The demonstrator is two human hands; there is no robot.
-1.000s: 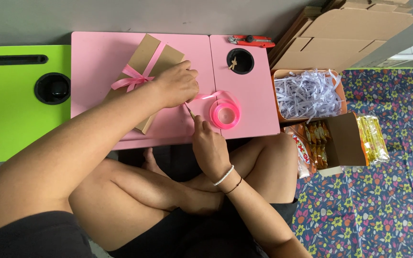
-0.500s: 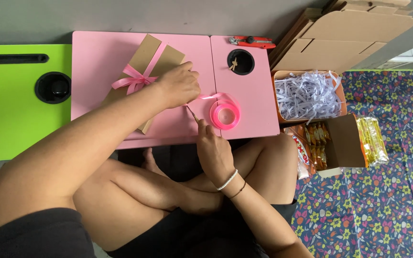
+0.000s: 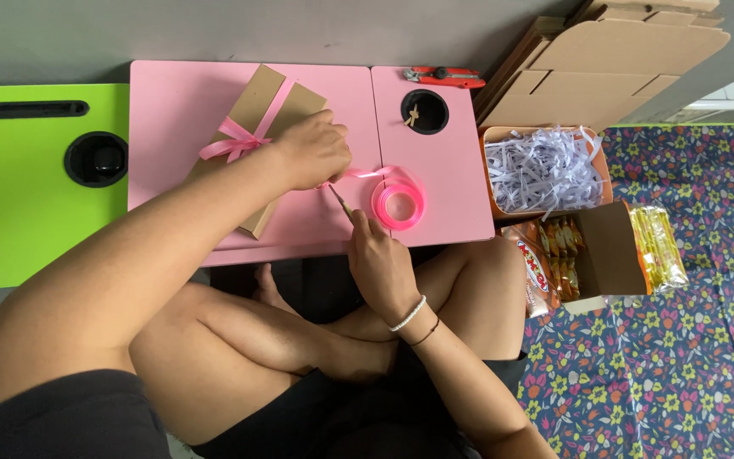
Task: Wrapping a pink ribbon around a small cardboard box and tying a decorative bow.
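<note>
From the head view, looking straight down, a flat brown cardboard box (image 3: pixel 261 140) lies tilted on the pink folding table (image 3: pixel 180 110), already crossed by pink ribbon and tied with a bow (image 3: pixel 233 144) near its left end. So the wrapping looks mostly done — what seems left is parting the tied ribbon from its supply. The left hand (image 3: pixel 312 151) rests closed over the box's right corner, its fingers pinching a strand of ribbon (image 3: pixel 365 173) that runs right to the pink ribbon spool (image 3: pixel 398 204), which lies flat on the table's right half. The right hand (image 3: pixel 381 265) comes up from the near edge, curled around a thin metal tool (image 3: pixel 340 200), most likely small scissors; the tip sits just beside the strand, but I cannot tell whether the blades are open or touching it.

The box is matte, stiff card with sharp edges; the ribbon is glossy and narrow, the spool a neat bright ring. The table's surface is smooth plastic with a round cup hole (image 3: pixel 425 110), and a red utility knife (image 3: pixel 443 76) lies at its far edge. A lime green table (image 3: pixel 10 195) stands to the left. To the right are flattened cardboard sheets (image 3: pixel 605 68), a box of shredded white paper (image 3: pixel 541 166) — loose and crinkly — and an open carton of shiny snack packets (image 3: pixel 554 255) on a floral mat (image 3: pixel 690 357).
</note>
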